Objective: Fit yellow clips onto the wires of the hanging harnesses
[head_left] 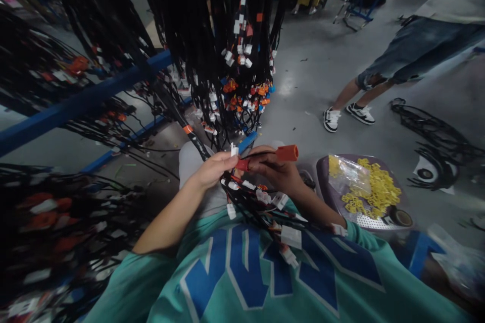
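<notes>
In front of my lap, my left hand is closed, its thumb and fingers pinching one end of a small red connector. My right hand grips the other end, the fingertips partly hiding it. Just above the left thumb a white connector stands up, and a blue connector points away behind it. An orange-red connector sticks out past the right hand's knuckles. The black wire harness runs under my hands, and its branches with white connectors lie across my shirt.
Thick bundles of black harnesses hang ahead. A blue rail crosses the left side. At right, a basket holds yellow plastic pieces, a clear bag and a tape roll. A person stands beyond, with cables on the floor.
</notes>
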Available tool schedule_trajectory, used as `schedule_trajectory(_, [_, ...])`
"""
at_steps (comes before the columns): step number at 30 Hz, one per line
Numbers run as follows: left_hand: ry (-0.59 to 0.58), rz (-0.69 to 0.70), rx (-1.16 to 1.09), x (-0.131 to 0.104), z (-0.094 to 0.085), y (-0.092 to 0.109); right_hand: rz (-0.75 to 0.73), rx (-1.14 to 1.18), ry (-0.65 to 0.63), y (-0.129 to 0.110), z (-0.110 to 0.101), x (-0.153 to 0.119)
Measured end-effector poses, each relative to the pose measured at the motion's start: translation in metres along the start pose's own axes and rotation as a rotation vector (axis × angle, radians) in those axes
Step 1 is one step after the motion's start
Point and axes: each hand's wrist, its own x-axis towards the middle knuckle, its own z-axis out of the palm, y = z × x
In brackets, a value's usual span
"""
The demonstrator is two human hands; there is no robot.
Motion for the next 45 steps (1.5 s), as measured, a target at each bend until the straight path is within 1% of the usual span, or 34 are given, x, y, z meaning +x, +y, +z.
schedule_trajectory(3, [0.016,0.031,0.027,0.002,0.0,-0.004,0.034,0.03,0.04,-0.001,0.001,0.0])
schedule_trajectory(6, [-0.062,0.093,0.044,0.002,0.002,-0.005,0.106,0.065,0.114,-0.001,0.001,-0.002])
schedule_trajectory(8, [-0.082,0.136,0.063,0.003,0.004,-0.003,0.145,0.092,0.126,-0.002,0.002,-0.004])
schedule_trajectory(10, [-0.066,0.166,0.089,0.003,0.004,-0.002,0.172,0.133,0.123,-0.002,0.002,-0.005])
schedule_trajectory(16, [-0.05,0.142,0.082,0.005,0.002,-0.004,0.233,0.216,0.149,0.001,0.007,-0.007])
schedule_trajectory(21, [-0.071,0.14,0.078,0.005,0.001,-0.005,0.275,0.319,0.161,0.0,0.011,-0.008])
schedule_trajectory(25, [-0.072,0.153,0.092,0.005,0.0,-0.005,0.286,0.305,0.18,-0.004,0.012,-0.008])
schedule_trajectory(29, [-0.07,0.166,0.106,0.006,-0.001,-0.006,0.31,0.353,0.161,-0.008,0.014,-0.009])
schedule_trajectory(35, [-0.091,0.168,0.111,0.004,0.0,-0.007,0.43,0.551,0.121,-0.009,0.014,-0.008])
schedule_trajectory(41, [-0.124,0.153,0.131,0.003,0.002,-0.005,0.54,0.631,0.04,-0.007,0.007,-0.007])
schedule_trajectory(45, [-0.089,0.127,0.193,0.003,0.003,-0.007,0.584,0.648,0.014,-0.006,0.001,-0.005])
